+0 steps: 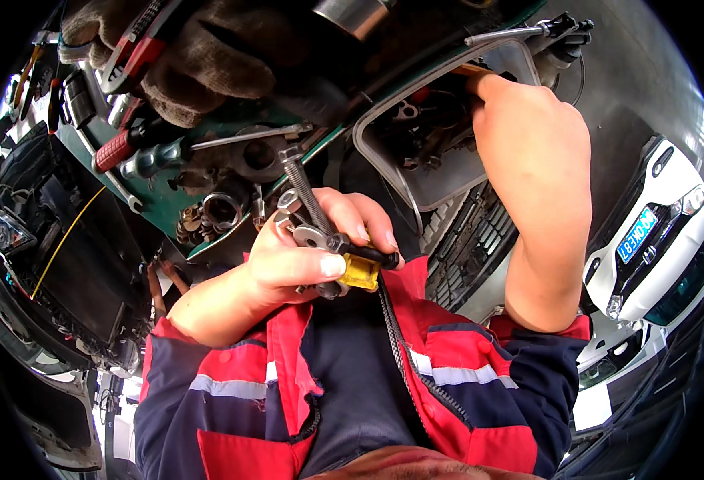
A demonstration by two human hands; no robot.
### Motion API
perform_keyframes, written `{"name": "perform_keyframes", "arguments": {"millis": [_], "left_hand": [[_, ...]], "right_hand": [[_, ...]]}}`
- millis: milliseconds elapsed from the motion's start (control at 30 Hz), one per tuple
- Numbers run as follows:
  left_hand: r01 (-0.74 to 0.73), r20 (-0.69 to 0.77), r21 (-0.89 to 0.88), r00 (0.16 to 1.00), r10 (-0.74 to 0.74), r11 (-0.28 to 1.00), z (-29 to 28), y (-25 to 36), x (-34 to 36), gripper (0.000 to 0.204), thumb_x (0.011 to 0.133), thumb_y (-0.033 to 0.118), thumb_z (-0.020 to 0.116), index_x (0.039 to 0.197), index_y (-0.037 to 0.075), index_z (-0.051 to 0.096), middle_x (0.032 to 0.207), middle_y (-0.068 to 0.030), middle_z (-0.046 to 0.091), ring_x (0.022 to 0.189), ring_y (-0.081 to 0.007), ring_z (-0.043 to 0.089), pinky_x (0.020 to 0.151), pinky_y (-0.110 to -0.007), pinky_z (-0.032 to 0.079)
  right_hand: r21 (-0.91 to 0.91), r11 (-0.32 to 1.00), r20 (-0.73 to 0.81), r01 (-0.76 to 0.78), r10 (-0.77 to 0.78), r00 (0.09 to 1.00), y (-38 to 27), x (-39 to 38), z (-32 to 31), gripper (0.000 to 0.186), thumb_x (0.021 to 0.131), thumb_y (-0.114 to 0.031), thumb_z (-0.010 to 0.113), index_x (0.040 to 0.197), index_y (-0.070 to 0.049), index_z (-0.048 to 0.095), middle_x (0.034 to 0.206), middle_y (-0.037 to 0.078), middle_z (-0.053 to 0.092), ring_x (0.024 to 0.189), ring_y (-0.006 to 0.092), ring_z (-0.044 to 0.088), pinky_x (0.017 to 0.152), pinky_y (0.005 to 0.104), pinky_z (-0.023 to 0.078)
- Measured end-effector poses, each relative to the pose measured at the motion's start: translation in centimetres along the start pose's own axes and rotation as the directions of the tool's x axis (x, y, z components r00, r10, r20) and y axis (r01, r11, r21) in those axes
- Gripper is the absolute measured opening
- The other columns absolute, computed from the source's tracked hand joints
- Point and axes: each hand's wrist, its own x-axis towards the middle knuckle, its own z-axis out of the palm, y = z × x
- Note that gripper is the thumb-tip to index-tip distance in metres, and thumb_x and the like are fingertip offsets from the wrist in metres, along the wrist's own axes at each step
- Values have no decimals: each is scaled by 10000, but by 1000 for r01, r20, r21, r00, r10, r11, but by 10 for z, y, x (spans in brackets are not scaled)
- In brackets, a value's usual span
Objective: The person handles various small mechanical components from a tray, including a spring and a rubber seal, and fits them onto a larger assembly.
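Observation:
My left hand [284, 264] is shut around a tool with a long threaded steel rod [304, 188] that points up and away, a washer and nut on it, and a yellow block [360, 272] at its near end. A black braided cord [392, 328] hangs from the block over my red and navy jacket. My right hand [528, 136] reaches into a grey plastic tray [448, 182] of dark small parts at the upper right. Its fingertips are hidden among the parts, so I cannot see whether they grip anything.
A green cart top [160, 204] holds a red-handled screwdriver [116, 150], metal rings and nuts [216, 210], worn work gloves [208, 56] and red-handled pliers [132, 52]. A white car [656, 240] stands at the right. A dark car front [56, 256] is at the left.

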Motion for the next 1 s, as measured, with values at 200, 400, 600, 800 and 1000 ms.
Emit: {"name": "perform_keyframes", "arguments": {"millis": [200, 400, 600, 800, 1000], "left_hand": [[59, -64, -2, 996, -59, 998, 7, 4, -2, 260, 764, 101, 652, 1018, 51, 626, 1055, -206, 573, 1023, -430, 614, 861, -488, 541], [75, -85, 29, 994, -72, 997, 6, 4, -2, 263, 761, 98, 651, 1018, 50, 621, 1053, -210, 569, 1022, -428, 614, 877, -496, 529], [79, -100, 34, 992, -75, 996, 6, 5, -1, 279, 756, 100, 647, 1028, 50, 615, 1053, -213, 565, 1018, -433, 614, 867, -499, 534], [89, -100, 61, 992, -83, 994, 4, 5, 3, 280, 753, 102, 644, 1024, 42, 612, 1055, -210, 565, 1018, -435, 613, 853, -499, 542], [49, -49, 130, 998, -43, 990, -1, 1, 5, 276, 751, 110, 645, 1016, 43, 607, 1059, -209, 562, 1018, -452, 608, 837, -490, 558]], "right_hand": [[498, 865, -299, 61, 105, 949, 4, -14, 10, 106, 760, -55, 677, 855, -13, 657, 652, 174, 601, 598, 287, 614, 571, 317, 454], [995, -91, 63, -44, 226, 972, 3, -51, 11, 188, 925, -78, 610, 1055, 58, 618, 870, -14, 582, 739, 43, 488, 634, 185, 384], [897, -428, 142, -105, 55, 988, 6, -47, 13, 204, 905, -56, 632, 1057, 80, 624, 919, 39, 639, 738, 53, 514, 629, 194, 405], [813, 574, -254, 98, 197, 947, 6, -34, 6, 161, 801, 37, 631, 954, -13, 646, 1021, 120, 659, 736, 140, 560, 667, 248, 427], [338, 819, -77, 463, -466, 881, 5, -16, 0, 143, 715, -70, 693, 857, -78, 670, 677, 30, 568, 669, 266, 584, 621, 368, 423]]}}
